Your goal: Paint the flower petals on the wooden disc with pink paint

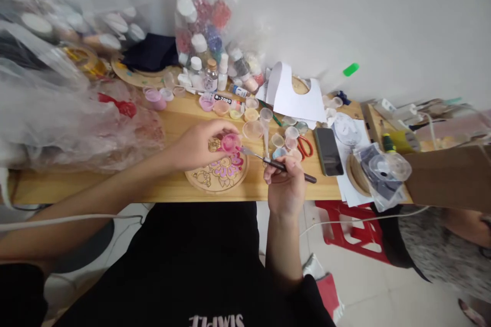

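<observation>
My left hand (199, 144) is closed round a small pink paint cup (230, 142), held just above a round wooden disc (217, 174) with a flower outline partly coloured pink and purple. My right hand (286, 184) pinches a thin dark-handled tool (282, 164) whose metal tip reaches into the pink cup. The disc lies flat on the wooden table (172, 189), near its front edge.
Several small plastic cups (253, 129) of colour, red scissors (305, 146) and a black phone (328, 151) lie right of the disc. Bottles (210, 74) and plastic bags (61, 112) crowd the back and left. White paper (295, 97) lies behind. A red stool (353, 235) stands below right.
</observation>
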`<action>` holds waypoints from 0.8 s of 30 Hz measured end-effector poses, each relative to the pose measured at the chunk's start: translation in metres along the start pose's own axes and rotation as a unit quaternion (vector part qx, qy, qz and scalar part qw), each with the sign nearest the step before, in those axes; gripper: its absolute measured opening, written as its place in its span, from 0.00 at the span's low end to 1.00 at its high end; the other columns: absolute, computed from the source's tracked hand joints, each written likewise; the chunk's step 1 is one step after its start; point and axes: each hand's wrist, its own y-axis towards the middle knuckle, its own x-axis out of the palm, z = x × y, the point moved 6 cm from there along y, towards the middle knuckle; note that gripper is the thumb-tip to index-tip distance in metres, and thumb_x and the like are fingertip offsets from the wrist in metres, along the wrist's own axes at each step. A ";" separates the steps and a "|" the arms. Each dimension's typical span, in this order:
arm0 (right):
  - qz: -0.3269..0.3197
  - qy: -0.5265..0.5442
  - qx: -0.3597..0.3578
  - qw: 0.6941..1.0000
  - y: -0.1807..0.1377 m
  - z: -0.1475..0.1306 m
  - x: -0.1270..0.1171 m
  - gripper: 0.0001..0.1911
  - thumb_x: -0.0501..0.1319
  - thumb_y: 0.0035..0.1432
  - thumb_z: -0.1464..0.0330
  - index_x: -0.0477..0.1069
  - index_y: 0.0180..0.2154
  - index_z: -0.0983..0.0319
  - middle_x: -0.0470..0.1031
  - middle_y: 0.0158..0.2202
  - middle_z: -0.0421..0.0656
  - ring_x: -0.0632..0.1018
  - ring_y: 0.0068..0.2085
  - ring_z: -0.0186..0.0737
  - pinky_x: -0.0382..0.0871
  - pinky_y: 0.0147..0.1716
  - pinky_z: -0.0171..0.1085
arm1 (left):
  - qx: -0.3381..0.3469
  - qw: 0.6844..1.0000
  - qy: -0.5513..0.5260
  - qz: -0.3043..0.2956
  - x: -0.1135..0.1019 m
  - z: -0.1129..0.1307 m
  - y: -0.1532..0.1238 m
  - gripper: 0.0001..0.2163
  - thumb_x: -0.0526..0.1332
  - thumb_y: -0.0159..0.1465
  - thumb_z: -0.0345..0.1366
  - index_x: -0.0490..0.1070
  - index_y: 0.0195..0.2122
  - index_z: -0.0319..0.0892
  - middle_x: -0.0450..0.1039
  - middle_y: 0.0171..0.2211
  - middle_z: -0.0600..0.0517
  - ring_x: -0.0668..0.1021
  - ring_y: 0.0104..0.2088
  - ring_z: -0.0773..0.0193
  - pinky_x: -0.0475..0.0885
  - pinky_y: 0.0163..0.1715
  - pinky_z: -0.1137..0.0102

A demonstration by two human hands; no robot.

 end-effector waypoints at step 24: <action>0.093 -0.182 -0.005 0.979 -0.041 0.022 -0.045 0.09 0.68 0.51 0.64 0.75 0.22 0.60 0.72 0.17 0.35 0.71 0.17 0.33 0.61 0.17 0.33 | 0.032 0.985 -0.001 0.172 -0.008 -0.072 -0.006 0.16 0.71 0.60 0.38 0.75 0.50 0.45 0.82 0.50 0.50 0.84 0.48 0.59 0.83 0.51 0.63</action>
